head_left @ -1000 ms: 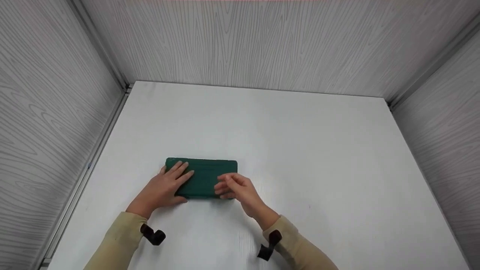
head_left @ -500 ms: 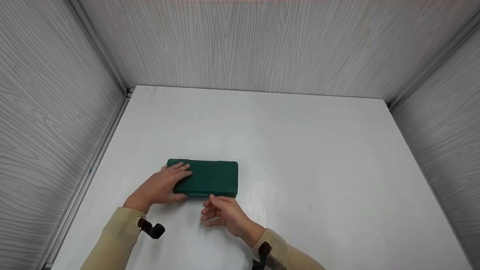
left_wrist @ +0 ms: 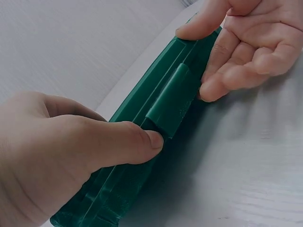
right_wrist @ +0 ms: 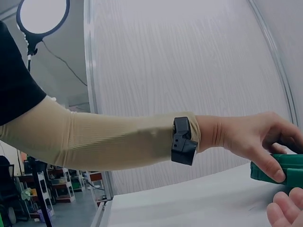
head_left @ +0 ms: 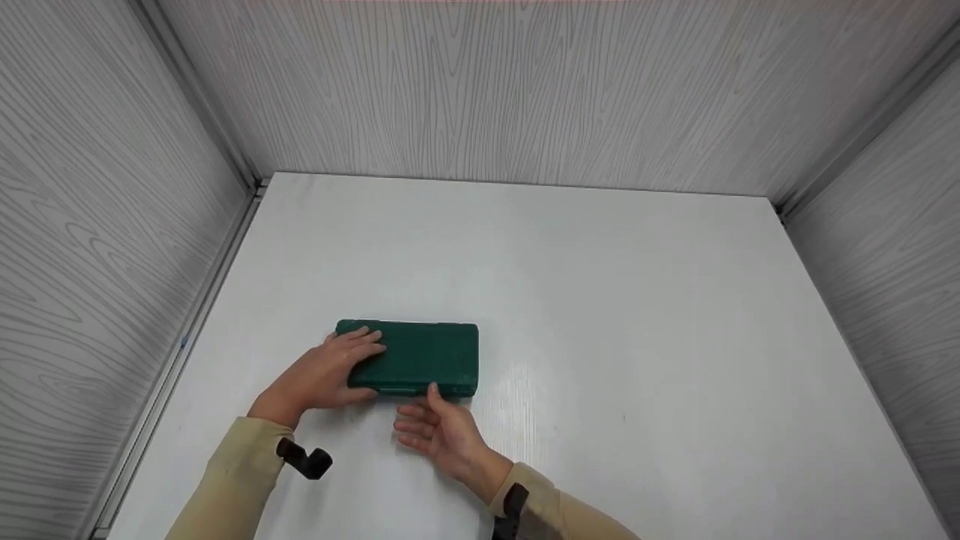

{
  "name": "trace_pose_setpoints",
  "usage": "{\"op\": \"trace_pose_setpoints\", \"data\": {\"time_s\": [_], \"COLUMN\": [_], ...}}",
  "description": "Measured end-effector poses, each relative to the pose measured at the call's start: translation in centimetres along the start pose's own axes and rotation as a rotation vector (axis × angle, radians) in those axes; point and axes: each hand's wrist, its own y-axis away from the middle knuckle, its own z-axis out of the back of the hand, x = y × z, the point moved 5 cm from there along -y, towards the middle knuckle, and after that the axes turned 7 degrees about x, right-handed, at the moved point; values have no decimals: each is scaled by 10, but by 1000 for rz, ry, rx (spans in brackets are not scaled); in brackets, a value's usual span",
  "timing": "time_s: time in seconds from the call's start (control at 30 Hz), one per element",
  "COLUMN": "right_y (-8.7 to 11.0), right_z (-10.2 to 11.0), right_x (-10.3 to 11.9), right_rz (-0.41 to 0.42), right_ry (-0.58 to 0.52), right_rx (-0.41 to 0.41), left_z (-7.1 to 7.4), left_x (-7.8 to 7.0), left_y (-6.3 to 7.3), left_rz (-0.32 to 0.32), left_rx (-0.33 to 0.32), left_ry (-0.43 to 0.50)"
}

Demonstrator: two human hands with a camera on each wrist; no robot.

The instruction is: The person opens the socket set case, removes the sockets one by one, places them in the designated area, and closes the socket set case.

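Observation:
A closed green plastic case (head_left: 424, 356) with a latch (left_wrist: 171, 101) on its front side lies on the white table. My left hand (head_left: 326, 371) holds its left end, fingers spread over the lid and thumb against the front edge beside the latch, as the left wrist view shows. My right hand (head_left: 450, 439) is at the front edge, right of the latch. Its thumb touches the lid's edge, while the relaxed fingers extend palm-up just in front of the case. Whatever is inside the case is hidden.
The white table (head_left: 637, 315) is bounded by grey wood-grain panels (head_left: 480, 90) at the back and both sides. A black wrist camera (head_left: 304, 459) sits on the left sleeve. Outside the booth, a round lamp (right_wrist: 43, 14) and shelves (right_wrist: 61, 184) show in the right wrist view.
My right hand has moved from above the case's right part down to its front edge, and its fingers have turned palm-up. The left hand stays on the case, its thumb at the front edge.

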Motion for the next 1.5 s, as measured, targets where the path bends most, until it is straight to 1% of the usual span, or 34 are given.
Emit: {"op": "trace_pose_setpoints", "data": {"time_s": [0.27,0.5,0.7,0.83,0.97,1.13,1.3,1.5], "right_y": [-5,-4,-2,1,4,7,6,7], "right_z": [6,6,6,8,8,5,4,2], "right_x": [0,-1,-4,-4,-3,5,14,28], "right_rz": [26,45,31,8,-7,26,66,101], "right_ry": [72,133,179,182,173,184,254,381], "right_rx": [13,12,9,20,44,79,132,230], "left_z": [-2,-3,-5,-7,-6,0,6,15], "left_x": [2,2,4,3,-1,-8,-13,-17], "left_y": [0,3,7,10,14,16,16,16], "left_rz": [10,13,15,10,-11,-49,-78,-100], "left_rx": [-5,-16,-26,-38,-63,-114,-147,-191], "left_ry": [18,30,34,29,6,-38,-67,-96]}}
